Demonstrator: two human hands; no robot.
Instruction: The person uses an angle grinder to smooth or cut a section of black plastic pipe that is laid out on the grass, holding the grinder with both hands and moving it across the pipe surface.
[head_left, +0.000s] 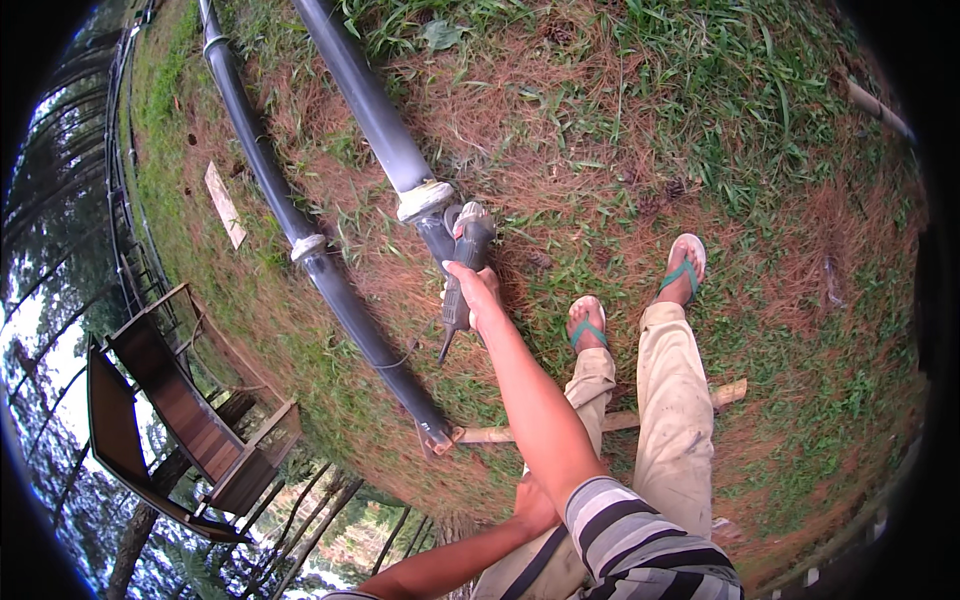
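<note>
My right hand (474, 292) is wrapped around the body of a dark angle grinder (472, 243). The grinder's head and disc sit against or just beside a dark pipe (375, 110), a little below its pale, ring-shaped joint (424, 200). Whether the disc touches the pipe, I cannot tell. A black cord end (446, 345) hangs from the back of the tool. Lower down, my left hand (537, 503) is by my leg in tan trousers, partly covered by my right arm, so its fingers are hidden.
To the left runs a second dark pipe (345, 305) with a pale joint, its end by a wooden pole (620, 420) on the grass. A flat board (225, 205) lies beyond it. My sandalled feet (588, 325) are right of the grinder. A wooden shelter (175, 410) stands at far left.
</note>
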